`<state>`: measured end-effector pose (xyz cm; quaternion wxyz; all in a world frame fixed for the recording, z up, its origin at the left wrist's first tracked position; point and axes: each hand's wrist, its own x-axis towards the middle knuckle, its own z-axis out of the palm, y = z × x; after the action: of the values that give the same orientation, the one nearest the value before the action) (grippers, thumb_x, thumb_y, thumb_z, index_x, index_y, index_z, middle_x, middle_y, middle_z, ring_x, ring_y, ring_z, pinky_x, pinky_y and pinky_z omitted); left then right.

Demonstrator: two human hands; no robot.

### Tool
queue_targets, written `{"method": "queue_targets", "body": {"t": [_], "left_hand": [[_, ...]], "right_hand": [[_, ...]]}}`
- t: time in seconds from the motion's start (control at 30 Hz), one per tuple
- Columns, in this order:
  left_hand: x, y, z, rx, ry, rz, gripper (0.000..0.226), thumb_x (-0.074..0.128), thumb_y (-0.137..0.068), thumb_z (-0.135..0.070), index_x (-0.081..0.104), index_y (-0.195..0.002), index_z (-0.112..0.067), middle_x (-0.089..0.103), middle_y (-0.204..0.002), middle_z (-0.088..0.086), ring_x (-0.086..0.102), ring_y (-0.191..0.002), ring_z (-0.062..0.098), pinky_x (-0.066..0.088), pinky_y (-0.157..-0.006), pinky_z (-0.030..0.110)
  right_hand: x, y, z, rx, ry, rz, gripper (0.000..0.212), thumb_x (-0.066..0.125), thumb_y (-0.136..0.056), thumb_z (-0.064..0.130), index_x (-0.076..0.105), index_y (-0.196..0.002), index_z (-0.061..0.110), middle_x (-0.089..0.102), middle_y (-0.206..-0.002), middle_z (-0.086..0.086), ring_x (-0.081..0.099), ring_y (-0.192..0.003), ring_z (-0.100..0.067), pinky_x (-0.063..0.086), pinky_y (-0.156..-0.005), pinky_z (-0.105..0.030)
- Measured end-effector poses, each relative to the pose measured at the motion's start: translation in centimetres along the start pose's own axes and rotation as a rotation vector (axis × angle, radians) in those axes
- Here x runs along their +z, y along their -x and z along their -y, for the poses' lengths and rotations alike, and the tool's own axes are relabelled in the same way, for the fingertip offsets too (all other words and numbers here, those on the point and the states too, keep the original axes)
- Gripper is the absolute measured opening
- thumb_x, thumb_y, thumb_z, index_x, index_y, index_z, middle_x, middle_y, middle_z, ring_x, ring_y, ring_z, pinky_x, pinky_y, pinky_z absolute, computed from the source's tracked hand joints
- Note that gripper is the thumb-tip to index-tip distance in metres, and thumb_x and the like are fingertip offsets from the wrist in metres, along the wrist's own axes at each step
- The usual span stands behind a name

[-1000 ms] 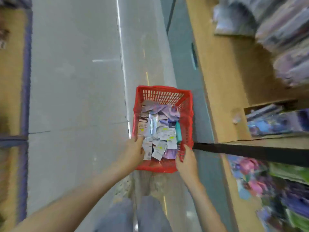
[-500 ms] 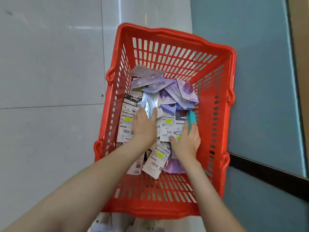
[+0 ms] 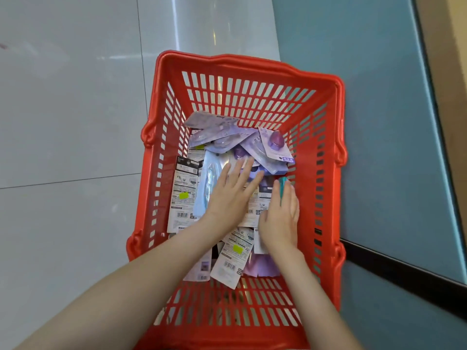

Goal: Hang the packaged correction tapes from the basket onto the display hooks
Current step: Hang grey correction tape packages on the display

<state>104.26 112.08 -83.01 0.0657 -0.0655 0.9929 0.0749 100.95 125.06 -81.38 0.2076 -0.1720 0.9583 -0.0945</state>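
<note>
While left hand [image 3: 232, 195] splays, right hand [image 3: 280, 219] flat

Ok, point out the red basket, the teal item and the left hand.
red basket [image 3: 252, 63], head view, far rim.
teal item [image 3: 282, 184], head view, upper end.
left hand [image 3: 227, 198], head view, back of hand.

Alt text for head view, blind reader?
Two bare hands reach into a red basket on a pale tiled floor. The left hand lies flat on a pile of packaged correction tapes; the right hand touches a teal item.

Probably a shop. A red shopping basket [image 3: 242, 62] of barcoded packages [image 3: 183, 195] sits on glossy floor tiles [image 3: 70, 102].
</note>
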Motion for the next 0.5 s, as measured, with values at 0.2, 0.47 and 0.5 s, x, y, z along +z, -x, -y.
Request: {"method": "queue_targets", "body": {"t": [0.2, 0.47, 0.5], "left_hand": [[1.6, -3.3, 1.3, -0.007, -0.119, 0.366, 0.060, 0.028, -0.102, -0.024, -0.002, -0.153, -0.017, 0.002, -0.161, 0.011, -0.003, -0.147, 0.033, 0.000, -0.117, 0.050], [1.2, -3.7, 1.9, 0.285, -0.434, 0.265, 0.062, 0.035, -0.101, -0.022, 0.005, -0.151, -0.001, 0.005, -0.159, 0.020, 0.003, -0.147, 0.036, -0.001, -0.116, 0.052], [1.7, -4.0, 2.0, 0.346, -0.465, 0.229, 0.058, 0.033, -0.101, -0.020, 0.009, -0.150, 0.002, 0.011, -0.158, 0.022, 0.008, -0.146, 0.037, 0.002, -0.116, 0.051]], "right_hand": [[0.6, -5.9, 0.4, 0.018, -0.034, 0.069, 0.066, 0.047, -0.096, 0.020, 0.012, -0.151, 0.006, 0.017, -0.158, -0.011, 0.011, -0.146, -0.025, 0.009, -0.116, -0.034], [3.4, -9.3, -0.1, 0.020, 0.545, -0.187, 0.066, 0.081, -0.067, 0.044, 0.056, -0.116, 0.010, 0.064, -0.101, -0.002, 0.059, -0.098, -0.017, 0.038, -0.080, -0.026], [3.3, -9.4, -0.3, -0.025, 0.620, -0.232, 0.053, 0.082, -0.065, 0.037, 0.058, -0.106, 0.014, 0.064, -0.089, 0.000, 0.061, -0.088, -0.016, 0.036, -0.074, -0.026]]}}
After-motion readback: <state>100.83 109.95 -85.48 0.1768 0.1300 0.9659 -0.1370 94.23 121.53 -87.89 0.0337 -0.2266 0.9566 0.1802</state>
